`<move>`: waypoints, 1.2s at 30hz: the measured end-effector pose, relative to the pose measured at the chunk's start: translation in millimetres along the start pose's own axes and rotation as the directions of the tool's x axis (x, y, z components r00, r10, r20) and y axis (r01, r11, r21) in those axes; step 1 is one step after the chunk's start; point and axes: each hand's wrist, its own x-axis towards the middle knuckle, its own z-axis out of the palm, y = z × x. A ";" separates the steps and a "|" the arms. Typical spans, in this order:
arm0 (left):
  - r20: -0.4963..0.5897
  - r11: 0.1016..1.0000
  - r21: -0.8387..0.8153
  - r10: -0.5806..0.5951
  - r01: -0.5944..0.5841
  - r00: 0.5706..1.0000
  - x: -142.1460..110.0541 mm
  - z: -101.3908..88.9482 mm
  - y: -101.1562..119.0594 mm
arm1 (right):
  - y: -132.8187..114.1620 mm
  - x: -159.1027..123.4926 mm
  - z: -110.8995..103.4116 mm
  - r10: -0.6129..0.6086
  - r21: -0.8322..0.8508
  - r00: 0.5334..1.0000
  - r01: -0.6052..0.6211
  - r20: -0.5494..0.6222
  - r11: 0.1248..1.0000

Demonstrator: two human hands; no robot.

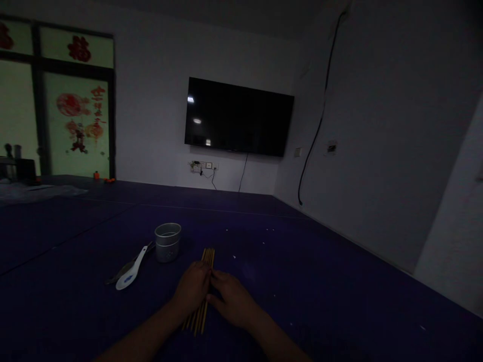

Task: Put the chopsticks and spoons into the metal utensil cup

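Lying on the dark blue table (320,281), a bundle of thin yellow sticks (200,315) is found in front of the person, beneath and between both hands. Gathering is judged partly done: the far ends are held close together, while the near ends are fanned out and uneven, so evening-up appears to be left. The metal cup (168,246), the white spoon (130,274) and a dark utensil (119,275) beside it are touched by neither hand. The long axis is noted as running away from the person, the far ends leaning slightly right, the near ends slightly left. The sticks are grasped by the curled fingers of the left hand (193,285); whether they are also pinched by the right hand (233,300), set against their right side, cannot be told.
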 end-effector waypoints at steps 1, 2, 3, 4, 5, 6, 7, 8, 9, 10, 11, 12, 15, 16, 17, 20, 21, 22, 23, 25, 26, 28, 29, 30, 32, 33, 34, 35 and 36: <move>-0.001 1.000 0.000 0.002 -0.002 1.000 -0.3 -0.5 0.6 | -0.2 -0.1 -0.1 0.000 -0.001 1.000 0.000 -0.002 1.000; -0.002 1.000 -0.001 0.005 -0.005 1.000 -0.6 -0.9 1.1 | -0.4 -0.1 -0.3 0.001 0.000 1.000 -0.001 -0.004 1.000; -0.003 1.000 -0.002 0.007 -0.007 1.000 -0.9 -1.3 1.5 | -0.4 -0.2 -0.5 0.003 0.002 1.000 -0.003 -0.003 1.000; -0.003 1.000 -0.002 0.009 -0.009 1.000 -1.1 -1.8 1.7 | -0.4 -0.1 -0.6 0.005 0.005 1.000 -0.005 0.000 1.000; -0.003 1.000 0.000 0.010 -0.010 1.000 -1.3 -2.2 1.8 | -0.2 -0.1 -0.7 0.005 0.007 1.000 -0.005 0.003 1.000; -0.003 1.000 0.004 0.011 -0.011 1.000 -1.5 -2.6 2.0 | 0.1 0.0 -0.7 0.003 0.008 1.000 -0.003 0.007 1.000; -0.003 1.000 0.010 0.012 -0.012 1.000 -1.7 -3.0 2.0 | 0.5 0.0 -0.6 0.000 0.008 1.000 0.000 0.009 1.000; -0.003 1.000 0.017 0.014 -0.014 1.000 -1.9 -3.3 2.1 | 0.9 0.1 -0.4 -0.004 0.007 1.000 0.004 0.010 1.000; -0.003 1.000 0.024 0.016 -0.016 1.000 -2.0 -3.5 2.3 | 1.3 0.2 -0.1 -0.008 0.004 1.000 0.008 0.010 1.000; -0.003 0.999 0.028 0.018 -0.018 1.000 -2.1 -3.6 2.4 | 1.5 0.2 0.0 -0.009 -0.001 1.000 0.009 0.009 1.000; -0.003 0.999 0.031 0.021 -0.021 1.000 -2.2 -3.6 2.5 | 1.6 0.1 0.1 -0.010 -0.006 1.000 0.010 0.008 1.000; -0.002 0.999 0.031 0.026 -0.026 1.000 -2.2 -3.4 2.6 | 1.5 0.1 0.1 -0.011 -0.009 1.000 0.011 0.007 1.000; -0.013 0.999 0.030 0.031 -0.031 0.999 -2.0 -2.4 2.2 | 0.2 -0.2 -0.7 -0.012 -0.008 1.000 0.012 0.011 1.000; -0.017 0.999 0.032 0.033 -0.032 0.999 -1.9 -2.0 1.8 | -0.3 -0.3 -1.0 -0.011 -0.005 1.000 0.011 0.013 1.000; -0.019 0.999 0.034 0.038 -0.037 0.999 -1.8 -1.6 1.4 | -0.7 -0.3 -1.3 -0.007 -0.004 1.000 0.007 0.013 1.000; -0.014 0.998 0.039 0.059 -0.058 0.998 -1.3 -1.2 0.1 | -0.5 0.0 -1.3 -0.001 -0.003 1.000 0.001 0.013 1.000; -0.012 0.997 0.041 0.060 -0.059 0.998 -1.2 -1.4 -0.2 | -0.1 0.2 -1.0 -0.003 -0.003 1.000 0.003 0.016 1.000; -0.010 0.997 0.044 0.057 -0.056 0.998 -1.0 -1.7 -0.2 | 0.5 0.4 -0.8 -0.006 -0.004 1.000 0.006 0.020 1.000; -0.009 0.997 0.049 0.052 -0.051 0.999 -0.8 -2.0 -0.1 | 1.1 0.6 -0.5 -0.010 -0.006 1.000 0.010 0.025 1.000; -0.007 0.997 0.053 0.051 -0.050 0.999 -0.5 -2.8 0.6 | 1.8 0.6 -0.2 -0.011 -0.017 1.000 0.011 0.027 1.000; -0.006 0.997 0.052 0.055 -0.054 0.998 -0.4 -3.2 1.0 | 1.9 0.5 -0.3 -0.012 -0.024 1.000 0.013 0.027 1.000; -0.003 0.997 0.049 0.065 -0.065 0.998 -0.5 -3.9 1.6 | 1.4 0.2 -0.6 -0.016 -0.034 1.000 0.017 0.027 0.999; 0.003 0.996 0.050 0.067 -0.067 0.998 -0.6 -4.2 1.7 | 0.9 0.0 -0.9 -0.017 -0.038 0.999 0.018 0.027 0.999; 0.009 0.996 0.054 0.067 -0.067 0.998 -0.8 -4.5 1.7 | 0.4 -0.1 -1.0 -0.018 -0.042 0.999 0.019 0.027 0.999; 0.020 0.996 0.064 0.066 -0.067 0.998 -1.2 -5.1 1.3 | -0.3 -0.1 -0.9 -0.014 -0.054 1.000 0.015 0.025 0.998; 0.024 0.995 0.066 0.069 -0.070 0.997 -1.4 -5.3 1.0 | -0.5 0.0 -0.6 -0.013 -0.060 1.000 0.014 0.023 0.998; 0.026 0.995 0.066 0.073 -0.075 0.997 -1.5 -5.4 0.7 | -0.6 0.1 -0.2 -0.012 -0.066 1.000 0.013 0.019 0.998; 0.025 0.995 0.064 0.078 -0.079 0.997 -1.6 -5.5 0.3 | -0.5 0.2 0.3 -0.012 -0.068 1.000 0.013 0.016 0.998; 0.022 0.995 0.062 0.081 -0.083 0.996 -1.7 -5.5 -0.1 | -0.4 0.4 0.7 -0.014 -0.067 1.000 0.015 0.013 0.998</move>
